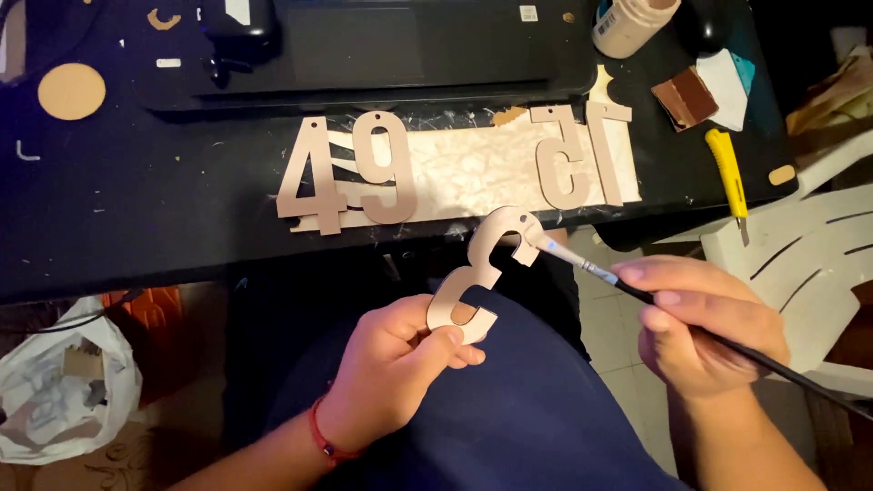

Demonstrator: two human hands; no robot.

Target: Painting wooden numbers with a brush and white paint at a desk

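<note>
My left hand (396,359) pinches the lower end of a flat, pale wooden cut-out figure (482,268) with a small hole at its top, held over my lap. My right hand (705,323) grips a thin black-handled paintbrush (637,289); its bristle tip touches the upper curve of the cut-out. A red cord sits around my left wrist.
On the black table (136,209) lie two more pairs of joined wooden cut-out figures (350,173) (582,150) on a pale sheet. A yellow utility knife (727,173), a beige jar (627,23), sandpaper pieces (687,95) and a round wooden disc (71,91) lie around. A white plastic chair (818,264) stands right, a plastic bag (64,382) left.
</note>
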